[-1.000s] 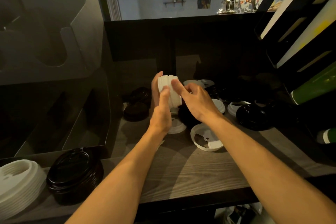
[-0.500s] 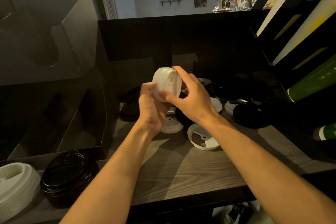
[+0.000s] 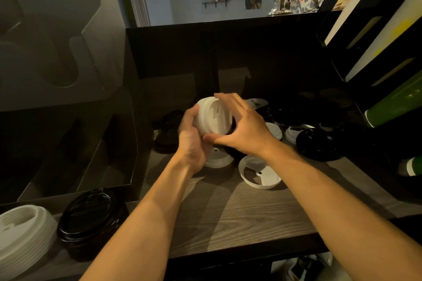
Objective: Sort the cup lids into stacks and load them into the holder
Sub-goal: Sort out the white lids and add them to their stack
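Note:
A short stack of white cup lids (image 3: 213, 116) is held above the wooden counter (image 3: 239, 217), tilted with its top facing me. My left hand (image 3: 191, 141) cups it from the left and below, and my right hand (image 3: 242, 128) grips its right rim with fingers over the top and thumb underneath. Loose white lids (image 3: 259, 172) and black lids (image 3: 317, 143) lie scattered on the counter behind and right of my hands. The dark lid holder (image 3: 75, 143) with its slanted compartments stands at the left.
A tall white lid stack (image 3: 21, 232) and a black lid stack (image 3: 89, 219) sit at the near left. Dark brown lids (image 3: 167, 137) lie beside the holder. A black rack with cup sleeves (image 3: 388, 36) fills the right side. A dark back wall closes the counter.
The white stack has been turned from lying on its side to showing its top face. My right hand has shifted from pressing its end to gripping its right rim.

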Demonstrator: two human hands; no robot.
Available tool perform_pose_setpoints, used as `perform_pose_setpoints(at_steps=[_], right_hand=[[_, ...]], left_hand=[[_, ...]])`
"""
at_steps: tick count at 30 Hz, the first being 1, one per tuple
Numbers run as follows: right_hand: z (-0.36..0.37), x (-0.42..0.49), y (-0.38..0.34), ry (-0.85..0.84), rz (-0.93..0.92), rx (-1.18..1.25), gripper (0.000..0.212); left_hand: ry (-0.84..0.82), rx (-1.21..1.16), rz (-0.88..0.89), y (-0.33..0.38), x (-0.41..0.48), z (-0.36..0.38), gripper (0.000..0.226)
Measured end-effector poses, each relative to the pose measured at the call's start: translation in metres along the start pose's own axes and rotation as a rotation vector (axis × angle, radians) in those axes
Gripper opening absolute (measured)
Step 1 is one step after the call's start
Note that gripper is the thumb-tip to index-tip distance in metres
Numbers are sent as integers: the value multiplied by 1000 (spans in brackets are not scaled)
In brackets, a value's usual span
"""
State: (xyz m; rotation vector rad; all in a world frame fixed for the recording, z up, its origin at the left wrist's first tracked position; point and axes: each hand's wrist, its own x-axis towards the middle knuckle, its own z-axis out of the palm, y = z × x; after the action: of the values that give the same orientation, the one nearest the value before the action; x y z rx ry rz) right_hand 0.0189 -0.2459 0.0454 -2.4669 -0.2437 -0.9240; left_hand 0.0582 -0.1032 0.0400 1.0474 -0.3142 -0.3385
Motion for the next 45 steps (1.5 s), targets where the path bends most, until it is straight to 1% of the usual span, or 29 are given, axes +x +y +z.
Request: perform_pose_setpoints(at_steps=[3,5,7,10,12,14,17,19,20,21,23,26,27,29,31,33,35,37,38,40,42,45], right_hand=[[-2,0,0,58,58,119,97],[-2,0,-2,123,88,231,90],[-1,1,-2,154,122,316,83],[0,0,-1,131,124,300,84],[1,0,-1,84,92,240,90],[0,0,-2,65,75,235,91],[0,0,-4,102,122,411,80],[-1,1,-4,178,196,526,69],[-2,1,-4,218,226,537,66],[-3,1,-3,238,246,525,63],[-4,1,-2,211,258,473,62],[3,0,-4,97,288,414,84],[7,0,-5,59,306,420,87],[12,-1,-8,0,313,438,84],[15,-1,-10,-24,297,463,79],[16,-2,-10,-42,283,462,82],[15,-2,-10,-37,251,440,85],[9,-2,-10,-4,188,387,87],[6,-2,-9,3,139,321,89],[-1,-1,-7,-13,35,146,95],[-6,1,-4,-25,-47,9,98],[-8,2,-1,-20,-117,-58,97]], left_hand=[[-63,46,0,1,1,2,64],[-50,37,18,3,4,1,68],[-23,45,32,5,5,0,67],[-43,104,71,6,3,1,63],[-98,157,101,6,2,2,54],[-116,165,124,8,1,4,45],[-60,121,147,8,3,2,48],[17,40,126,8,5,0,51],[56,-15,109,9,6,-1,53],[92,-67,96,9,7,-2,55],[120,-145,87,9,10,-5,56],[105,-152,86,8,9,-6,53],[94,-140,91,6,8,-5,53],[53,-80,123,2,6,-1,49],[-2,-21,167,1,4,4,44],[-59,-18,192,1,3,5,47],[-94,-10,190,3,3,4,54],[-104,9,149,5,2,4,51],[-103,14,114,6,1,4,50],[-83,52,48,10,-1,5,54],[-88,123,19,12,0,6,51],[-95,171,8,9,1,6,42]])
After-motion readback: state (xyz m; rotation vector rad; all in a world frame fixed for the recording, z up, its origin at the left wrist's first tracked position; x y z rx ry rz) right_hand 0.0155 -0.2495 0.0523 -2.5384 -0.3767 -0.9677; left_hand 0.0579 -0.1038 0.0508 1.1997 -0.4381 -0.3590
